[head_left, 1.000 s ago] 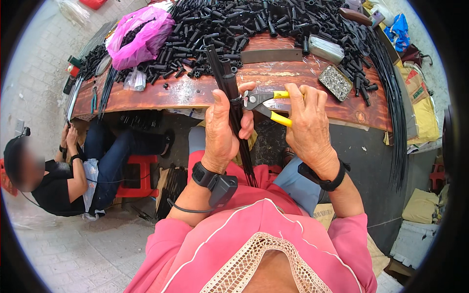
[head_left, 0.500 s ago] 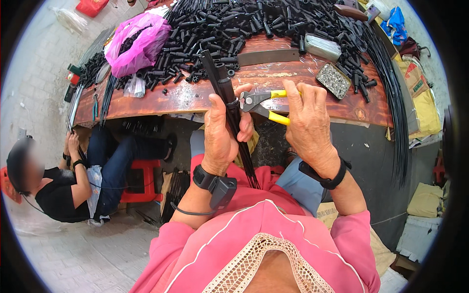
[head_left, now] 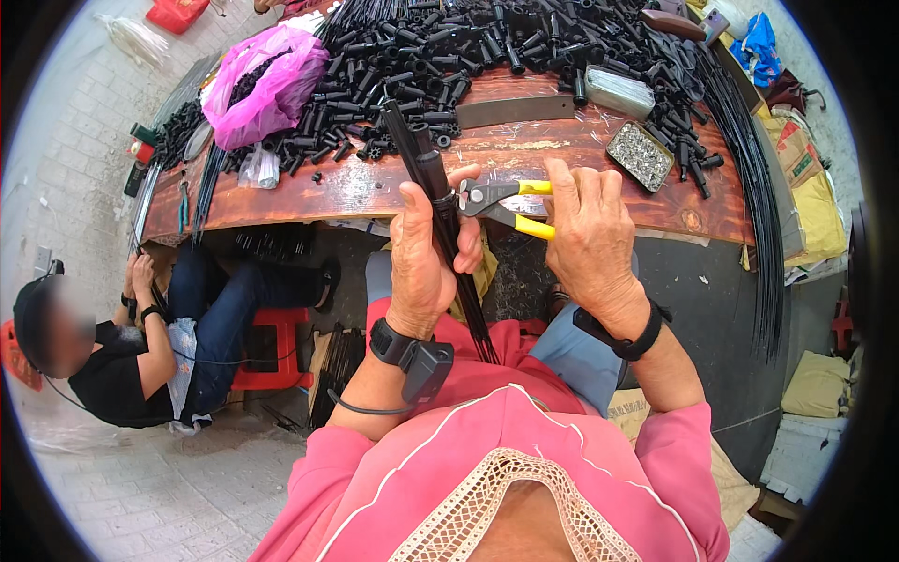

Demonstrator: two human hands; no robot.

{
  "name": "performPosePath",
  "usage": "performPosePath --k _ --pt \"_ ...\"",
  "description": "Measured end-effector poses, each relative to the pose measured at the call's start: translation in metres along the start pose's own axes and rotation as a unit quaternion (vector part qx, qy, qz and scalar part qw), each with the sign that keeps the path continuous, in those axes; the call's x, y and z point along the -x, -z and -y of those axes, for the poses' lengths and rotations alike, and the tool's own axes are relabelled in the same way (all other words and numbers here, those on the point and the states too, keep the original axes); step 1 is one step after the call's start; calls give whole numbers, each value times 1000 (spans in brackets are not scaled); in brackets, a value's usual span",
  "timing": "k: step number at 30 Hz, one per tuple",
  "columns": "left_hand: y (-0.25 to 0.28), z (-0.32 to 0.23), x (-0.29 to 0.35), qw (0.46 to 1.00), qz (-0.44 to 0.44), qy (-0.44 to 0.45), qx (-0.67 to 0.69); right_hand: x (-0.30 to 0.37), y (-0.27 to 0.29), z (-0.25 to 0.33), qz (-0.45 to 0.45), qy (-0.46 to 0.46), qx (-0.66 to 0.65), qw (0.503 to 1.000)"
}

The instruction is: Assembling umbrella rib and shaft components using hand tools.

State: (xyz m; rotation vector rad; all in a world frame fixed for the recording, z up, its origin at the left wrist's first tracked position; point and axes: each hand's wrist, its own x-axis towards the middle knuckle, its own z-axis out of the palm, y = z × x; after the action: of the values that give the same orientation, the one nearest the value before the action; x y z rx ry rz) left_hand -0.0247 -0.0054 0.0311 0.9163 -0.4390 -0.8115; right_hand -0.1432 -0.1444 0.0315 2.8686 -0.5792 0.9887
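Observation:
My left hand (head_left: 419,258) is wrapped round a black umbrella frame (head_left: 433,173), a bundle of thin dark ribs about a thicker tube. The frame stands tilted, its upper end over the table edge and its ribs running down to my lap. In my right hand (head_left: 592,234) are pliers (head_left: 489,198) with dark jaws and yellow handles, the fingers round the handles. The jaws meet the frame at its ringed collar, beside my left fingers. What lies between the jaws is too small to make out.
On the wooden table (head_left: 375,192) lie heaped black plastic tubes (head_left: 375,94), a pink bag (head_left: 267,89), a flat metal bar (head_left: 515,110) and a tin of small metal bits (head_left: 640,155). Long black ribs (head_left: 763,234) overhang the right edge. A co-worker (head_left: 122,361) sits at left.
The pliers' yellow handles have come slightly closer together in my right hand. My left hand and the umbrella frame stay almost where they were.

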Motion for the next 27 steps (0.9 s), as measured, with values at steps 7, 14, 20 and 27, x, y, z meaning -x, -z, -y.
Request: performPosePath --k 7,14,20,27 --pt "-1 3 2 1000 -13 -11 -1 0 -3 4 -8 -18 -47 999" --pt "4 4 0 999 -29 -33 7 8 -25 14 -3 -91 -125 988" --pt "14 2 -5 999 -21 -35 12 0 -4 -7 45 -113 -118 986" --pt "11 6 -11 997 5 -29 75 -26 1 -137 89 -199 -123 968"
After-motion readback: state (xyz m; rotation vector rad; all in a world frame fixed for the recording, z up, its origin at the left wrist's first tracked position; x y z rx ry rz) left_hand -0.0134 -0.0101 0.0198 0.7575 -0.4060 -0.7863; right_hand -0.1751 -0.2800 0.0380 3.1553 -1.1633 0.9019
